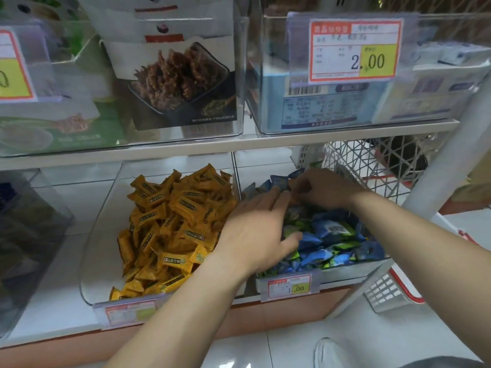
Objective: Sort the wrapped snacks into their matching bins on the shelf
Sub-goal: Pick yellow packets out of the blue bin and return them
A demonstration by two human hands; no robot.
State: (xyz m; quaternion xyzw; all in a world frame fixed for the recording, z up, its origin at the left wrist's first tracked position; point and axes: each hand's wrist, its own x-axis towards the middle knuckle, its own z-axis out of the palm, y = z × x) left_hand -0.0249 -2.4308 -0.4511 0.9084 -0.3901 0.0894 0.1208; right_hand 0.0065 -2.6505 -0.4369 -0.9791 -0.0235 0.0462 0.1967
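Observation:
Two clear bins sit side by side on the lower shelf. The left bin (pixel 98 264) holds a heap of yellow wrapped snacks (pixel 170 229). The right bin (pixel 353 272) holds blue and green wrapped snacks (pixel 332 235). My left hand (pixel 255 232) lies palm down across the divider, fingers spread over the blue pile. My right hand (pixel 321 187) reaches into the back of the right bin, its fingers pinched on a small blue wrapped snack (pixel 279 181) beside my left fingertips.
A white lattice basket with red rim (pixel 372 171) stands to the right of the shelf. Upper shelf bins (pixel 239 75) carry boxed goods and a price tag (pixel 354 50). A dark bin (pixel 29 221) sits at the far left. My shoe (pixel 332 353) shows on the white floor.

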